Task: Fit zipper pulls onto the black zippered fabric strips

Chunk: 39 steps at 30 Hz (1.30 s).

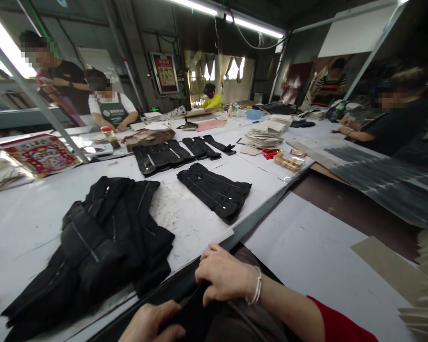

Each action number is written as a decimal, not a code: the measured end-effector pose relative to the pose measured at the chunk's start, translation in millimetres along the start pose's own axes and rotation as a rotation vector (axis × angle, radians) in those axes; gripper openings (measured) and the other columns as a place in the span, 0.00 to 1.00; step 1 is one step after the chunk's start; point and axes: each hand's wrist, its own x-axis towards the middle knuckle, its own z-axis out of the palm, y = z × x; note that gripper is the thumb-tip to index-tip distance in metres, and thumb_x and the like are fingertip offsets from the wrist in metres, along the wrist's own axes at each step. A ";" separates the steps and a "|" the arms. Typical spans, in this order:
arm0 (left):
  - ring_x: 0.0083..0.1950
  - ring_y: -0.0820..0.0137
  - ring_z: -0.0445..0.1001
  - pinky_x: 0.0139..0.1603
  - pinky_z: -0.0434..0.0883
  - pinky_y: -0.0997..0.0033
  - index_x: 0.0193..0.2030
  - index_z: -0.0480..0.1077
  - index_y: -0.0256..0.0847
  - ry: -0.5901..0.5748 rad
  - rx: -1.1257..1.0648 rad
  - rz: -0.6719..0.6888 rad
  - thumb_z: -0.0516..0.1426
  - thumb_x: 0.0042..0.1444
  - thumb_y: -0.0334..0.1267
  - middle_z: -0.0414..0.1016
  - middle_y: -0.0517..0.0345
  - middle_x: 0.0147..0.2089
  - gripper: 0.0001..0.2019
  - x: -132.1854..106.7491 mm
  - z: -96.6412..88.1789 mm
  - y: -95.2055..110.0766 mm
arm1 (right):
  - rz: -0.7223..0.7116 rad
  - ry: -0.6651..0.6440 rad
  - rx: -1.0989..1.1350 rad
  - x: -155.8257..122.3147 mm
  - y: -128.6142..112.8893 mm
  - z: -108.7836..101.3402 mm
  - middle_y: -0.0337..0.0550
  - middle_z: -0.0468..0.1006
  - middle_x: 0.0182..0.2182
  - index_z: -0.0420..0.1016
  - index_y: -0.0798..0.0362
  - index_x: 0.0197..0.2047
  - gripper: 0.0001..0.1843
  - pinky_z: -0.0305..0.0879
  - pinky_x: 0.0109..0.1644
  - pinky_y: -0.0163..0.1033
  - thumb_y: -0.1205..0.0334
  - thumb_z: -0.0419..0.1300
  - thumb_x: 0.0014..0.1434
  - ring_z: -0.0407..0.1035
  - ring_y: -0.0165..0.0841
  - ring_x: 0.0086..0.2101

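At the near table edge, my left hand [151, 323] is closed on a black fabric piece [196, 311], thumb and fingers at its near end. My right hand [228, 275], with a silver bangle at the wrist, grips the far end of the same cloth, fingers curled over it. The fabric hangs low over my lap, and much of it blends into the dark. Just left of my hands lies a heap of black pieces with zips [92, 242]. Beyond my right hand is a smaller flat stack of black zipped pieces [216, 190].
A row of black pieces [174, 154] lies farther back. Stacked pale sheets [264, 135], a clear plastic box [288, 161] and a jar with a red lid [110, 137] stand on the table. Several co-workers sit or stand around it. A metal post [50, 109] rises at left.
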 end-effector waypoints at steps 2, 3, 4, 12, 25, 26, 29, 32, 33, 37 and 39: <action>0.30 0.68 0.70 0.32 0.63 0.76 0.30 0.73 0.42 0.023 0.002 -0.009 0.60 0.56 0.44 0.74 0.63 0.28 0.09 -6.1 -5.3 -2.9 | 0.062 0.106 0.185 -16.5 16.1 -11.8 0.49 0.81 0.46 0.81 0.50 0.40 0.16 0.54 0.62 0.59 0.61 0.73 0.46 0.65 0.53 0.58; 0.30 0.69 0.68 0.31 0.62 0.76 0.29 0.72 0.42 0.036 -0.006 -0.011 0.59 0.56 0.45 0.73 0.63 0.27 0.10 -9.8 -8.3 -5.2 | 0.093 0.132 0.308 -21.7 21.3 -15.1 0.50 0.77 0.53 0.80 0.50 0.44 0.21 0.53 0.64 0.57 0.61 0.74 0.45 0.61 0.52 0.61; 0.30 0.70 0.67 0.31 0.62 0.76 0.29 0.70 0.41 0.045 -0.018 -0.011 0.59 0.56 0.45 0.71 0.64 0.27 0.11 -13.4 -10.9 -7.6 | 0.131 0.157 0.432 -24.9 24.1 -16.5 0.51 0.74 0.57 0.79 0.50 0.46 0.24 0.53 0.65 0.55 0.61 0.74 0.44 0.59 0.50 0.62; 0.31 0.70 0.63 0.33 0.59 0.75 0.28 0.67 0.42 0.097 -0.036 -0.072 0.58 0.56 0.41 0.64 0.66 0.26 0.09 -32.3 -14.2 -18.8 | 0.313 0.339 0.853 -13.5 11.0 -2.1 0.47 0.75 0.56 0.76 0.52 0.34 0.08 0.55 0.63 0.47 0.70 0.67 0.50 0.65 0.42 0.58; 0.31 0.69 0.69 0.31 0.63 0.75 0.47 0.73 0.41 0.133 -0.332 -0.038 0.59 0.57 0.40 0.76 0.61 0.31 0.12 -33.9 -1.5 -22.6 | 0.320 0.287 0.937 8.7 -2.2 9.2 0.43 0.80 0.40 0.69 0.53 0.24 0.06 0.63 0.49 0.40 0.69 0.61 0.51 0.72 0.37 0.42; 0.32 0.68 0.70 0.32 0.64 0.75 0.49 0.73 0.42 0.158 -0.344 -0.020 0.60 0.57 0.40 0.78 0.60 0.32 0.13 -27.6 0.6 -15.8 | 0.311 0.292 0.926 10.1 -5.3 8.9 0.43 0.80 0.40 0.69 0.53 0.24 0.06 0.63 0.49 0.40 0.69 0.61 0.51 0.72 0.37 0.42; 0.36 0.65 0.73 0.38 0.66 0.74 0.45 0.76 0.42 0.276 -0.309 0.047 0.60 0.57 0.41 0.80 0.57 0.36 0.11 -7.5 7.7 0.7 | 0.276 0.302 0.895 12.9 -12.3 7.4 0.43 0.80 0.39 0.69 0.53 0.24 0.07 0.63 0.50 0.41 0.70 0.61 0.51 0.72 0.37 0.43; 0.32 0.67 0.71 0.34 0.65 0.74 0.35 0.78 0.39 0.370 -0.279 0.064 0.57 0.60 0.45 0.77 0.57 0.29 0.13 6.7 14.4 5.8 | 0.248 0.339 0.866 13.4 -14.2 5.9 0.43 0.79 0.39 0.68 0.53 0.23 0.08 0.63 0.50 0.41 0.72 0.61 0.50 0.72 0.36 0.43; 0.29 0.68 0.68 0.32 0.63 0.74 0.31 0.78 0.38 0.389 -0.282 0.054 0.56 0.61 0.46 0.75 0.58 0.26 0.16 9.2 16.1 5.3 | 0.249 0.351 0.861 13.1 -13.9 5.6 0.44 0.79 0.40 0.68 0.53 0.23 0.08 0.63 0.51 0.41 0.72 0.61 0.50 0.72 0.36 0.43; 0.26 0.70 0.63 0.28 0.60 0.74 0.25 0.76 0.37 0.399 -0.386 0.025 0.57 0.59 0.49 0.70 0.60 0.22 0.19 11.6 18.1 2.0 | 0.324 0.347 0.883 11.7 -11.4 5.7 0.45 0.77 0.45 0.69 0.53 0.25 0.07 0.65 0.46 0.40 0.71 0.62 0.50 0.72 0.37 0.44; 0.28 0.69 0.65 0.30 0.62 0.74 0.28 0.77 0.37 0.381 -0.480 0.031 0.58 0.58 0.51 0.72 0.58 0.25 0.18 11.6 16.3 3.4 | 0.346 0.340 0.902 11.8 -11.1 6.7 0.46 0.77 0.47 0.70 0.53 0.26 0.05 0.66 0.44 0.40 0.69 0.62 0.51 0.72 0.38 0.46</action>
